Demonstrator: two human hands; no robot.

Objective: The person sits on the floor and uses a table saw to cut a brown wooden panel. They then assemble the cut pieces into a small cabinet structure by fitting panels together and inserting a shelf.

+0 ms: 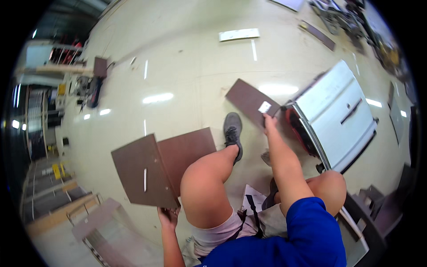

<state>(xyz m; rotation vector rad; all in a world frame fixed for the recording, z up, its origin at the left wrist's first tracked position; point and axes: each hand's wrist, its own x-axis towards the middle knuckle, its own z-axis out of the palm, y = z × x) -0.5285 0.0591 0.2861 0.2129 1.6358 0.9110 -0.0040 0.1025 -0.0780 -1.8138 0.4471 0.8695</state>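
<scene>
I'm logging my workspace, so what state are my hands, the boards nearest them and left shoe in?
Left hand: gripping square panel
Square panel: held near one corner
Rear panel: partly hidden
Right hand: gripping narrow board
Narrow board: held, label on its face
Left shoe: laced

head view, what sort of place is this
Probably a workshop or assembly area: the left hand holds a brown panel, the right hand holds a brown board, and a pale strip lies on the glossy floor.
</scene>
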